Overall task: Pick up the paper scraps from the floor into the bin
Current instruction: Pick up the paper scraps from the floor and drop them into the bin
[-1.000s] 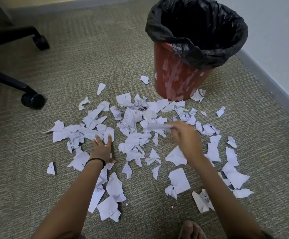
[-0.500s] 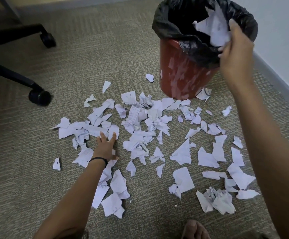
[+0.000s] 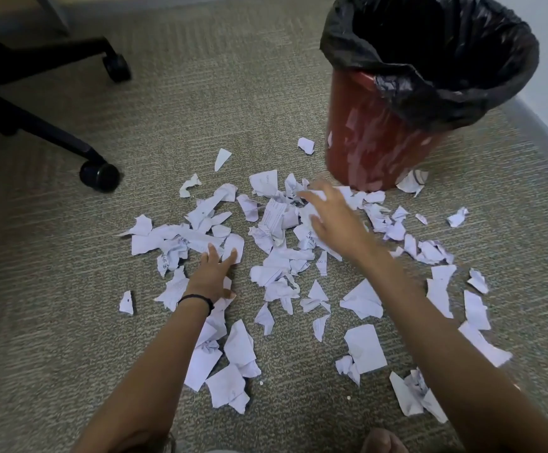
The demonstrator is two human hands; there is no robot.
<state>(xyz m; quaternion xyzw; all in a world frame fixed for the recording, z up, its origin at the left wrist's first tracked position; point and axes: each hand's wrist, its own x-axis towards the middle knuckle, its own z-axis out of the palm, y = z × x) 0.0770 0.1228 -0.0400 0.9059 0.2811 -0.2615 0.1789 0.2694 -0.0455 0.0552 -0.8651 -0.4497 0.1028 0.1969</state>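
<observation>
Several torn white paper scraps (image 3: 276, 256) lie scattered over the carpet in front of me. A red bin (image 3: 374, 142) lined with a black bag (image 3: 429, 53) stands at the upper right. My left hand (image 3: 212, 273), with a black band at the wrist, rests flat on the floor among scraps left of centre, fingers spread. My right hand (image 3: 333, 217) reaches down onto the dense pile just in front of the bin, fingers spread over the scraps; it is motion-blurred and I cannot see whether it grips any.
Black office chair legs with two castors (image 3: 99, 176) stand at the left. A white wall and grey skirting (image 3: 540, 132) run along the right behind the bin. A bare foot (image 3: 382, 441) shows at the bottom edge. Bare carpet (image 3: 53, 289) lies to the left.
My right hand carried scraps up to the bin, released them there, and has come back down onto the pile. My left hand stayed planted on the floor.
</observation>
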